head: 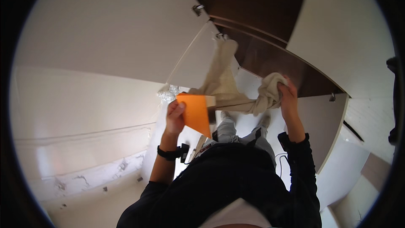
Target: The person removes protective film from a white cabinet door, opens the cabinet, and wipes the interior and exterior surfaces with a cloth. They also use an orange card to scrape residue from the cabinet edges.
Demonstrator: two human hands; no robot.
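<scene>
My left hand (176, 117) grips a flat orange sheet or folder (194, 112) by its left edge, with the thumb on top. A pale strip shows along the sheet's upper right edge. My right hand (288, 95) clutches a bunched end of a beige cloth (270, 93). From there the cloth stretches left and passes behind the orange sheet; whether my left hand also holds it is hidden. Another part of the cloth, blurred, reaches up toward the cabinet hinge.
Open pale doors (104, 28) flank a dark brown cabinet interior (256, 3), with metal hinges (197, 9) at the edge. Crumpled silvery material (169, 92) lies left of the cloth. A lower door (316, 126) stands at right. A cable (280, 161) hangs near my leg.
</scene>
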